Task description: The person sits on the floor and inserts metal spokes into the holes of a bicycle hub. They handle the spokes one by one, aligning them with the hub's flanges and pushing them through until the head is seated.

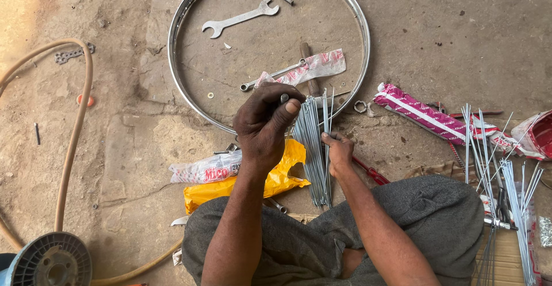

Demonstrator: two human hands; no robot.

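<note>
Just below the wheel rim (175, 38), right hand (339, 152) is gripping the spoke bundle (313, 148) upright, steadying it while left hand (263, 126) is pinching one spoke's end.

Bundle of thin steel spokes (313, 148) held upright

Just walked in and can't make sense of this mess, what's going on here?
A person sits on the ground holding a bundle of spokes upright. The right hand steadies the bundle; the left hand pinches something small at its top. A bare rim lies ahead, with a spanner inside. More spokes lie to the right.
</note>
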